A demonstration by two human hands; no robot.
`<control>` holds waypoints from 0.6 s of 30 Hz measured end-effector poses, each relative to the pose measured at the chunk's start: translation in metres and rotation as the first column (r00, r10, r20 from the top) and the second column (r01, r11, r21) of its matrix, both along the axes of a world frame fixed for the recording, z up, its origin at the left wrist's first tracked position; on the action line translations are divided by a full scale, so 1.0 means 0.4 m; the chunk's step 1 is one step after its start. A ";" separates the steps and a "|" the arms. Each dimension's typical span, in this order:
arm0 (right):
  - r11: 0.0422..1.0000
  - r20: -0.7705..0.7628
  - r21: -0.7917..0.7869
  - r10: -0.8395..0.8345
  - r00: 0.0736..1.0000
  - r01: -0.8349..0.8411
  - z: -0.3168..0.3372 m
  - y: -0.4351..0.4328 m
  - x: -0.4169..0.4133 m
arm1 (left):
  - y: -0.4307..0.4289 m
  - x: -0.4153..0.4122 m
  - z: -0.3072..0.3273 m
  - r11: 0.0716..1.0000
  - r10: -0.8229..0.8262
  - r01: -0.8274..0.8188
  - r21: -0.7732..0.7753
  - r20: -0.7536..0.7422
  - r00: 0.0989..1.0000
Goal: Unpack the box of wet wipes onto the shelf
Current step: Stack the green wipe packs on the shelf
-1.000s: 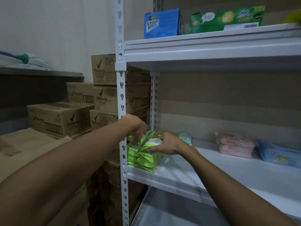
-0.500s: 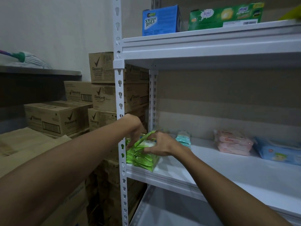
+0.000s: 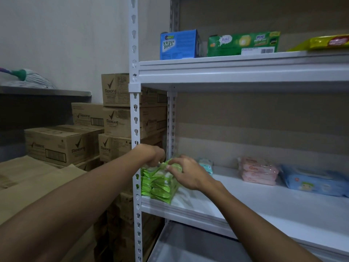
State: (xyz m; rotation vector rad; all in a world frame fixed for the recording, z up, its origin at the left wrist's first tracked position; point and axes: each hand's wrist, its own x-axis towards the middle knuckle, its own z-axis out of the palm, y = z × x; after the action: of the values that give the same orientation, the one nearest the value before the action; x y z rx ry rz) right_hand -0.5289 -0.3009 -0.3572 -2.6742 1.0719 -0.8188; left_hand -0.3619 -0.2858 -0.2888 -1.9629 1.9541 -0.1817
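green wipe packs point(image 3: 159, 183) sit stacked at the left end of the white shelf point(image 3: 264, 203), centre of the frame, hard against the front upright post point(image 3: 136, 167). my left hand point(image 3: 154, 155) comes in over the top left of the stack, fingers curled down and pinching the crinkled top edge of the uppermost pack. my right hand point(image 3: 186, 173) lies on the stack's top right, fingers bent, thumb and forefinger nipping the same film. neither hand is spread flat.

handling call: these look like soft flow-wrap sachets, light, squashy, glossy film, so likely slippery against each other. stack leans a bit and the packs fan out at the front, so i'd guess a push from one side slides them apart. best hold is probably both palms on the two short sides, squeezing the whole bundle, not the loose top seal, which would just lift one pack. not fragile, a firm squeeze should be fine.

further right on the same shelf: a small teal pack point(image 3: 206, 164) just beside my right hand, pink packs point(image 3: 257, 172) well apart, blue pack point(image 3: 315, 183) at the right edge. the source box isn't something i can pick out; brown cartons point(image 3: 64, 144) at left are marked otherwise.
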 end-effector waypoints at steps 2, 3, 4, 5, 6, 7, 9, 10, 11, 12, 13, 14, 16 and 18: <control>0.999 0.019 -0.035 -0.041 0.999 0.042 0.008 0.002 -0.040 | 0.021 -0.021 0.002 0.991 -0.034 0.024 -0.129 -0.076 0.997; 0.997 0.030 -0.040 -0.064 0.998 0.065 0.010 0.005 -0.066 | 0.031 -0.037 0.002 0.981 -0.054 0.033 -0.193 -0.108 0.993; 0.995 0.036 -0.043 -0.085 0.996 0.087 0.007 0.006 -0.089 | 0.041 -0.055 -0.001 0.965 -0.080 0.045 -0.260 -0.126 0.989; 0.992 0.041 -0.049 -0.111 0.993 0.113 0.005 0.010 -0.116 | 0.048 -0.077 -0.008 0.942 -0.115 0.064 -0.330 -0.136 0.984; 0.987 0.044 -0.058 -0.145 0.988 0.148 -0.001 0.015 -0.145 | 0.053 -0.102 -0.020 0.915 -0.154 0.086 -0.395 -0.145 0.977; 0.978 0.052 -0.075 -0.189 0.981 0.193 -0.007 0.022 -0.174 | 0.057 -0.130 -0.034 0.888 -0.194 0.107 -0.447 -0.155 0.969; 0.946 0.095 -0.133 -0.284 0.954 0.295 -0.020 0.042 -0.236 | 0.067 -0.196 -0.070 0.845 -0.273 0.150 -0.513 -0.173 0.946; 0.925 0.118 -0.158 -0.329 0.937 0.345 -0.027 0.052 -0.268 | 0.073 -0.233 -0.088 0.830 -0.304 0.165 -0.533 -0.185 0.935; 0.908 0.136 -0.163 -0.367 0.920 0.386 -0.036 0.062 -0.299 | 0.079 -0.268 -0.108 0.818 -0.327 0.169 -0.549 -0.203 0.923; 0.895 0.152 -0.164 -0.392 0.907 0.414 -0.042 0.070 -0.323 | 0.084 -0.296 -0.125 0.809 -0.341 0.163 -0.565 -0.224 0.913; 0.884 0.160 -0.159 -0.416 0.895 0.440 -0.049 0.080 -0.351 | 0.088 -0.325 -0.145 0.804 -0.352 0.155 -0.574 -0.249 0.902; 0.874 0.165 -0.154 -0.436 0.885 0.460 -0.055 0.089 -0.379 | 0.089 -0.352 -0.163 0.802 -0.363 0.146 -0.579 -0.279 0.889; 0.863 0.168 -0.146 -0.461 0.872 0.484 -0.067 0.108 -0.429 | 0.089 -0.393 -0.199 0.809 -0.380 0.131 -0.574 -0.339 0.860; 0.854 0.157 -0.132 -0.483 0.862 0.503 -0.088 0.134 -0.482 | 0.097 -0.437 -0.240 0.820 -0.392 0.119 -0.559 -0.399 0.829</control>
State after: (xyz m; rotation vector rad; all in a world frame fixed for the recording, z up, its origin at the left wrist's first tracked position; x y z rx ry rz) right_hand -0.7217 -0.2474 -0.3925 -2.4541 1.7694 -1.1837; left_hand -0.5366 -0.2468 -0.3847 -2.2053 2.7669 -0.3248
